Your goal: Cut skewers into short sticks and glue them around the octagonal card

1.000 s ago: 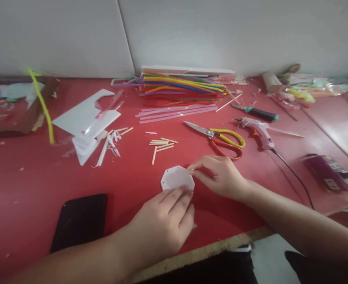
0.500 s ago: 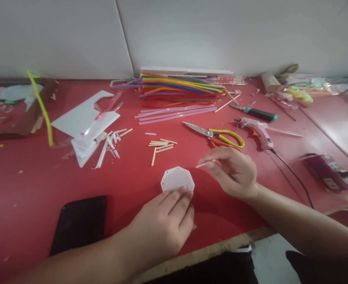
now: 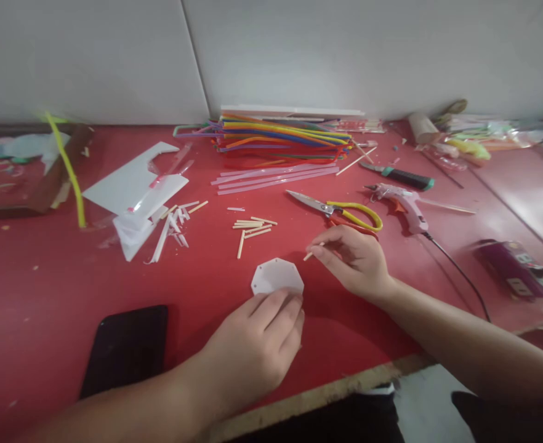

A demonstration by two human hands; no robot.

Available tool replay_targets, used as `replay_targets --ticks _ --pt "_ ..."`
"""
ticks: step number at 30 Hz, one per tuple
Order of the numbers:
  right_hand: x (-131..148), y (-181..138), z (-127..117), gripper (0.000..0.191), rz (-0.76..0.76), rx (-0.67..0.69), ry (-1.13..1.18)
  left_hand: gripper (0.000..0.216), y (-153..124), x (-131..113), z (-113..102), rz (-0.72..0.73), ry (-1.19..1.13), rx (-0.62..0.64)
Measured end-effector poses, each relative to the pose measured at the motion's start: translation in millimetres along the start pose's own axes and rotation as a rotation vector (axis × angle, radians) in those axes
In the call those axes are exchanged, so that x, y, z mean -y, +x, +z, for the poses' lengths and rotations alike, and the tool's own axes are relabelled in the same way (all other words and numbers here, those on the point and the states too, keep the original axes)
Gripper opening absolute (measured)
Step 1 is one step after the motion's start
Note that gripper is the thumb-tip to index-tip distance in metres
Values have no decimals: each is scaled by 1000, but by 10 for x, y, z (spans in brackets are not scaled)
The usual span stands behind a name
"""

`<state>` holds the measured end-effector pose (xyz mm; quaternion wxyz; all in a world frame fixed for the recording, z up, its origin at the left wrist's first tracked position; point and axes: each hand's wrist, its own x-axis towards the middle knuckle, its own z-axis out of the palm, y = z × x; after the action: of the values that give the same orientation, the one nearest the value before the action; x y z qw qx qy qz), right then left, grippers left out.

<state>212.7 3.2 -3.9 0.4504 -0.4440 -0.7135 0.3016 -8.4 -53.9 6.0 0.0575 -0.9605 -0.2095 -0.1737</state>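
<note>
A white octagonal card [image 3: 276, 275] with small holes along its edge is at the front middle of the table. My left hand [image 3: 257, 341] has its fingers curled over the near edge of this card, and they hide that part of it. To the right, my right hand [image 3: 354, 261] pinches a short wooden stick [image 3: 308, 255] between thumb and forefinger. The stick's free end points down and left toward the card, apart from it. Beyond the card lies a small group of similar cut sticks [image 3: 253, 226].
Scissors [image 3: 329, 208], a hot glue gun [image 3: 405, 206] and a utility knife [image 3: 403, 175] lie behind my right hand. Coloured pipe cleaners [image 3: 285, 138] are stacked at the back. White scraps [image 3: 133, 191] lie left, a phone [image 3: 126, 351] nearer me.
My right hand has moved slightly left with the stick, which now tilts more steeply downward. The fingers of my left hand have bent more over the card.
</note>
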Motion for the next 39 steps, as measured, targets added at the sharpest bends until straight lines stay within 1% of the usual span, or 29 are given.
replay_targets --ticks 3,7,11,19,39 --pt "9 23 -17 5 -23 23 -19 30 1 -6 9 -56 21 5" --pt "38 62 -34 6 -121 102 -101 31 4 -7 15 -134 18 21" --pt "55 45 -19 8 -166 183 -153 30 2 -9 19 -136 19 16" --pt "57 38 25 4 -231 190 -182 28 14 -8 25 -128 12 2" --pt "64 36 31 4 -238 231 -200 28 5 -3 14 -132 22 -10"
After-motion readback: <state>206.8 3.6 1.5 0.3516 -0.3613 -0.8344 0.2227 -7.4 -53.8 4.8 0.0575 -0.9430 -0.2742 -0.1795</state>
